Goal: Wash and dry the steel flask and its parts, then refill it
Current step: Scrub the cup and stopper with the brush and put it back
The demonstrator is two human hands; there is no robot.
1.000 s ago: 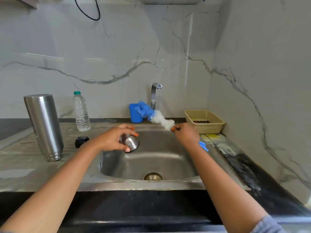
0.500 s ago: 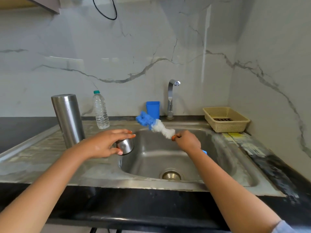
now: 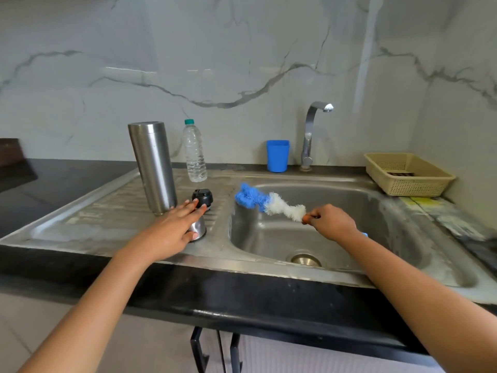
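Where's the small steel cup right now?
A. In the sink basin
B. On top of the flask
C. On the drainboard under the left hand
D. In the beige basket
C: the steel cup stands on the drainboard with the left hand resting on it; the right hand holds the brush.

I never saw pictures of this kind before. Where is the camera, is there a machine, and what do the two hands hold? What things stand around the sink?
There is no machine: a person wears the camera on the head, so it looks down at their own arms. The left hand rests with straight fingers on a small steel cup on the draining board. The right hand grips a blue-and-white bottle brush over the sink. Nearby stand the steel flask, a black stopper, a water bottle, a blue cup and a basket.
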